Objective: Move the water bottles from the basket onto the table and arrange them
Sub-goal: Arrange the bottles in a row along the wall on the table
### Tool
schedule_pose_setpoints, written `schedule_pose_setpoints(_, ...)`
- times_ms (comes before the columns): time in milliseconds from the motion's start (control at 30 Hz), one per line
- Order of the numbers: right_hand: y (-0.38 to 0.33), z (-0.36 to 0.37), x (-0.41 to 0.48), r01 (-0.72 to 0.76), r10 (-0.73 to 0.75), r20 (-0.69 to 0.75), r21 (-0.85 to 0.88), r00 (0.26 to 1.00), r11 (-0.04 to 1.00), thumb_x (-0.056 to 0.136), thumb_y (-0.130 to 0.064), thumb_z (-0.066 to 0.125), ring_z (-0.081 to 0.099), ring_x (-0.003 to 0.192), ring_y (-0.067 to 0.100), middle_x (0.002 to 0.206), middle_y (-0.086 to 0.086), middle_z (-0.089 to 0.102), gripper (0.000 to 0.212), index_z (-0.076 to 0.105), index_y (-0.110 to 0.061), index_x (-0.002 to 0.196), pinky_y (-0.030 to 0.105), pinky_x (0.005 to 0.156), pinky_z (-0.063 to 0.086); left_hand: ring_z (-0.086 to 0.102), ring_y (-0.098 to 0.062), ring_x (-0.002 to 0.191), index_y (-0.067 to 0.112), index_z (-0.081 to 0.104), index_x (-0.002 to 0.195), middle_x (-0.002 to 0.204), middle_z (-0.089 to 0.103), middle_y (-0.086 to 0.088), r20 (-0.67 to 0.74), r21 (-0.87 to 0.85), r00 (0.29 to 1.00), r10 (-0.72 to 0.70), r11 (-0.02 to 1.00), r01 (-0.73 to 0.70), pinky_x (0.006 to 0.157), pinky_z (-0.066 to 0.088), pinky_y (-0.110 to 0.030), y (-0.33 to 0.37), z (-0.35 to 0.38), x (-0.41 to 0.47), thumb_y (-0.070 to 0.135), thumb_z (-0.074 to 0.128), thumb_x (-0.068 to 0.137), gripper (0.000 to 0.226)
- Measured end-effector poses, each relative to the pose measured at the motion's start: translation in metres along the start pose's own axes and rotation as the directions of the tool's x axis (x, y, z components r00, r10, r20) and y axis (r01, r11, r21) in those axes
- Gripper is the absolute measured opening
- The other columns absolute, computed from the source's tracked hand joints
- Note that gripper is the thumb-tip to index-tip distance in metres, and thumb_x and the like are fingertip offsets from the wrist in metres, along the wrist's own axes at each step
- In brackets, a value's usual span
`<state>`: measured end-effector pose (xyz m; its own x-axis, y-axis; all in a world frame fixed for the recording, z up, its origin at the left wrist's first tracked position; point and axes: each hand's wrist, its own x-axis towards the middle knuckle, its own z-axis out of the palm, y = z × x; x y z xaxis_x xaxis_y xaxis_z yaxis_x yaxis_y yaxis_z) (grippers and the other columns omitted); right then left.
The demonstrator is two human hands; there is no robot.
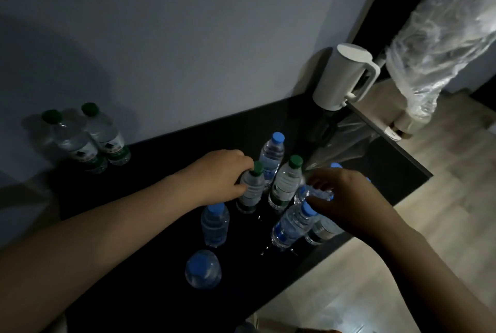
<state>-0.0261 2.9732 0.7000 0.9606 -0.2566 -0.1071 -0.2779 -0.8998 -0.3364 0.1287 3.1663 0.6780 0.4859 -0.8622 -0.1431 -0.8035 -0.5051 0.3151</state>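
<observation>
Here we are at the dark bench (166,160), and the white kettle (346,77) in its far corner is our marker. Our left hand (222,177) is clamped round the shoulder of a green-capped bottle (251,190), fingers just under the cap. We'd call that a high grip, chosen to guard against tipping as the bottle is slid into line. A little nearer the kettle stands a second green-capped bottle (285,185), upright and just beside the first, so it looks as if like caps are being paired. Nearer the kettle again, our right hand (346,198) has its fingers curled tight on a clear bottle (315,194). The light is poor, and we cannot tell whether that one stands or leans.

A far blue-capped bottle (272,155) stands on the kettle side of the green caps, and a near blue-capped bottle (214,225) stands on the side away from it. Another blue-capped bottle (292,225) sits right under our right wrist, so that is the one we could knock over.

Farthest from the kettle, a pair of green-capped bottles (80,144) stands tight against the wall, likely the pattern for the rest. There is no basket in view, so we judge the unloading done and the arranging under way.
</observation>
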Motion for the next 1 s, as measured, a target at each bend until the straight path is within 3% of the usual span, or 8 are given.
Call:
schedule_pose_setpoints(433, 0.056, 0.012, -0.001, -0.023, 0.025, -0.022, 0.087, 0.999, 0.996, 0.079, -0.031, 0.069, 0.059, 0.089, 0.0, 0.101, -0.013, 0.062, 0.026, 0.061, -0.031, 0.105, 0.021, 0.076, 0.054, 0.056, -0.018, 0.094, 0.019, 0.048, 0.127, 0.116, 0.049, -0.004, 0.046, 0.03, 0.996, -0.074, 0.997, 0.072, 0.083, 0.052, -0.037, 0.016, 0.019, 0.048, 0.027, 0.062, 0.085, 0.045)
schedule_pose_setpoints(833, 0.058, 0.024, 0.072, -0.016, 0.014, 0.042, 0.046, 0.999, 0.999, 0.087, -0.024, 0.063, 0.061, 0.09, 0.018, 0.101, 0.004, 0.064, 0.022, 0.061, -0.013, 0.106, 0.039, 0.081, 0.055, 0.055, -0.016, 0.092, 0.02, 0.054, 0.12, 0.108, 0.049, 0.0, 0.111, 0.007, 0.984, -0.136, 0.991, 0.136, 0.081, 0.052, -0.032, 0.001, 0.033, 0.075, 0.02, 0.066, 0.083, 0.038)
schedule_pose_setpoints(1000, 0.052, 0.041, 0.108, -0.077, 0.077, 0.014, 0.029, 0.997, 0.997, 0.087, -0.028, 0.064, 0.058, 0.092, 0.022, 0.105, 0.009, 0.057, 0.033, 0.057, -0.009, 0.112, 0.039, 0.082, 0.053, 0.055, -0.016, 0.089, 0.016, 0.057, 0.112, 0.103, 0.048, -0.001, 0.136, 0.002, 0.983, -0.12, 0.993, 0.121, 0.08, 0.052, -0.033, -0.004, 0.039, 0.082, 0.019, 0.066, 0.083, 0.031)
